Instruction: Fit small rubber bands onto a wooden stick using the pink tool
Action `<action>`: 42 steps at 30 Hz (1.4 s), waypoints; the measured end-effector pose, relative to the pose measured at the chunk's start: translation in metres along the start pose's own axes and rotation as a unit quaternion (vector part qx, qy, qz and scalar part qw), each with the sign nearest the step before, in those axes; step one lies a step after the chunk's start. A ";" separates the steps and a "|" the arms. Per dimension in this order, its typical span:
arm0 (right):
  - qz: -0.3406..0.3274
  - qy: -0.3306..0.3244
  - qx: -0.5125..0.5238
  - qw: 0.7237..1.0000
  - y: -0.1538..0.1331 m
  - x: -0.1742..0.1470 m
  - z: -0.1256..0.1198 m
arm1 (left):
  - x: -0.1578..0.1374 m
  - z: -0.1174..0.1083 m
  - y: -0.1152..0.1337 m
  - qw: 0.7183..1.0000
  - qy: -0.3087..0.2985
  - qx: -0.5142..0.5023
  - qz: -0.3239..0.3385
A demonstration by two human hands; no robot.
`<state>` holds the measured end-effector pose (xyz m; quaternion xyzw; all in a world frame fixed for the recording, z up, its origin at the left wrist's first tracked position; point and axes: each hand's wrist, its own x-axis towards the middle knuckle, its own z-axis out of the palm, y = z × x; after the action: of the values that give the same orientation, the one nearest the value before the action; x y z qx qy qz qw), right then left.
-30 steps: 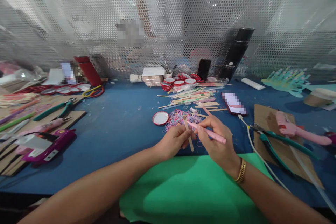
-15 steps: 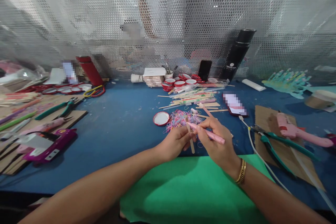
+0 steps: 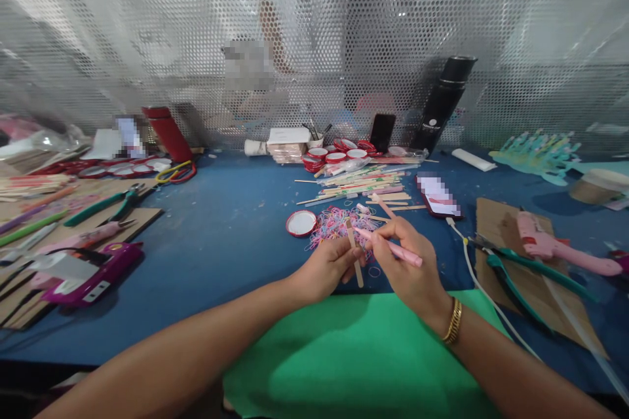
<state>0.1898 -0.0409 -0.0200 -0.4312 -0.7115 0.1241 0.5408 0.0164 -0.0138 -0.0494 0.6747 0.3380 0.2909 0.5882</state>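
Between the thumb and fingers of my left hand (image 3: 322, 270) is a flat wooden craft stick (image 3: 360, 275), tilted, its top end darker. My right hand (image 3: 411, 268) grips a pink pen (image 3: 407, 255) whose tip points at the upper part of the stick. Whether the tip touches the wood I cannot tell. Just behind both hands lies a heap of small coloured elastic bands (image 3: 327, 228). A red-rimmed round lid (image 3: 301, 223) sits at the heap's left. Green cloth (image 3: 363, 353) spreads beneath my forearms.
Farther back are loose sticks (image 3: 363, 184), stacked red lids (image 3: 336, 157) and a black flask (image 3: 442, 105). On the right, a charging phone (image 3: 437, 195) with its cable, pliers (image 3: 521, 288) and a pink glue gun (image 3: 545, 242) lie near cardboard. A purple power strip (image 3: 98, 275) sits left.
The pen tip has shifted slightly to the right, a little off the stick's top. Both hands otherwise keep their places and their hold.
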 end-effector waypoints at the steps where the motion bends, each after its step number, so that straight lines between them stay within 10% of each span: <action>1: 0.001 0.001 0.002 1.000 0.000 0.000 0.000 | 0.000 0.000 0.000 1.000 0.000 0.002 0.000; 42: 0.003 -0.005 0.002 1.000 -0.001 0.000 0.001 | 0.002 0.003 0.009 1.000 0.017 -0.019 0.005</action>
<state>0.1889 -0.0415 -0.0197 -0.4318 -0.7127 0.1291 0.5376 0.0207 -0.0151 -0.0414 0.6600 0.3393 0.3113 0.5936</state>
